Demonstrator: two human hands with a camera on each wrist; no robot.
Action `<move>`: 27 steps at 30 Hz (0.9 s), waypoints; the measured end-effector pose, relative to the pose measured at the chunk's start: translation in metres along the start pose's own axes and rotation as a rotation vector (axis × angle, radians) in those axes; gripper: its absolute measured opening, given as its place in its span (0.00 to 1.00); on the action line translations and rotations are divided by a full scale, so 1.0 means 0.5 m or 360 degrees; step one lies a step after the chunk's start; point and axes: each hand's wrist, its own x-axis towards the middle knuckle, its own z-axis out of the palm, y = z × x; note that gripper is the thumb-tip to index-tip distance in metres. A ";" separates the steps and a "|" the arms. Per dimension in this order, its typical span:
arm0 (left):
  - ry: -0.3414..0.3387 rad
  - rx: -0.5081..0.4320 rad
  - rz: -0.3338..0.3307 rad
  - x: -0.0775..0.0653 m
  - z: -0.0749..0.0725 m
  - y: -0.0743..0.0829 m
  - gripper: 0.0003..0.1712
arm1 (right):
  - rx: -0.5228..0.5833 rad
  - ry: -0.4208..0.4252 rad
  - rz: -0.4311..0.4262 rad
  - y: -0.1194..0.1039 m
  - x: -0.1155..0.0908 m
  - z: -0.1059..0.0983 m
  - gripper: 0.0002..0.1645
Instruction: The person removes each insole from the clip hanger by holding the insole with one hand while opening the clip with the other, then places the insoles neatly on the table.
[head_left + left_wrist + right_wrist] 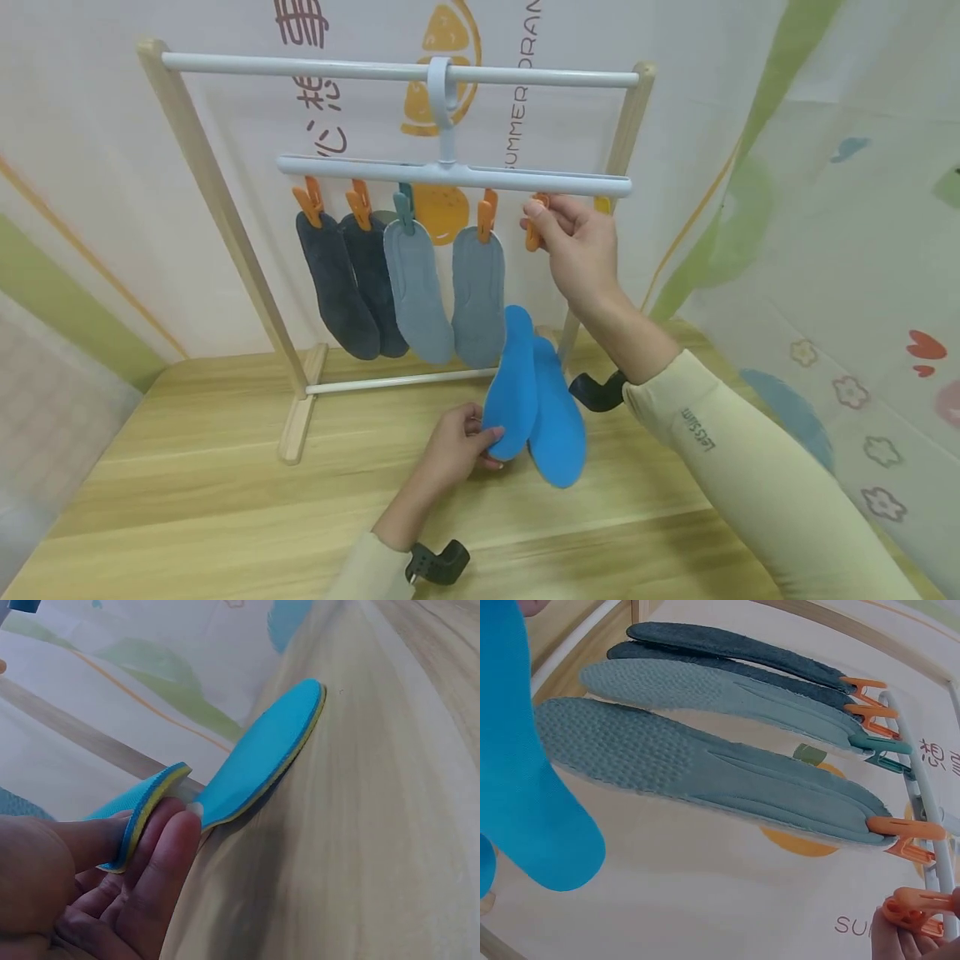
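Observation:
My left hand (453, 448) pinches a blue insole (513, 392) near its lower end, thumb on its face and fingers behind. In the left wrist view its yellow edge shows between them. Behind and to the right leans a second blue insole (558, 425), its lower end by the table. Up at the white hanger bar (525, 178), my right hand (588, 254) pinches an orange clip (534, 229) between thumb and fingers. Left of that clip hang two grey insoles (478, 300) and two dark insoles (337, 287), each from its own clip.
A wooden rack (240, 225) with a white top rail (315, 65) carries the hanger by its hook (441, 92). A yellow clip (603, 204) sits at the bar's right end, behind my right hand. The wooden table (225, 517) lies below, with printed curtains (817, 275) around it.

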 end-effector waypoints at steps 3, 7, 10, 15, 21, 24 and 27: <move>0.0011 -0.0010 -0.0020 0.000 -0.002 -0.006 0.14 | -0.0017 -0.0021 -0.0014 -0.004 -0.001 0.004 0.22; 0.0019 -0.0026 -0.0055 0.004 -0.002 -0.016 0.13 | -0.0051 -0.0038 -0.0022 -0.008 -0.002 0.001 0.22; 0.0008 -0.0043 -0.0073 0.006 -0.001 -0.022 0.14 | -0.0064 -0.0042 -0.0021 -0.008 -0.003 -0.005 0.21; 0.0003 -0.0087 -0.0137 0.008 -0.006 -0.030 0.15 | -0.0055 -0.0063 -0.0016 -0.006 -0.005 -0.006 0.23; -0.0033 -0.0113 -0.0169 0.006 -0.012 -0.037 0.16 | -0.0082 -0.0086 -0.0006 -0.005 -0.008 -0.004 0.25; -0.0042 -0.0125 -0.0178 0.005 -0.013 -0.039 0.16 | -0.0091 -0.0096 0.0001 -0.015 -0.014 -0.003 0.24; -0.0051 -0.0137 -0.0183 0.005 -0.011 -0.041 0.16 | -0.0099 -0.0099 0.0010 -0.032 -0.023 0.000 0.23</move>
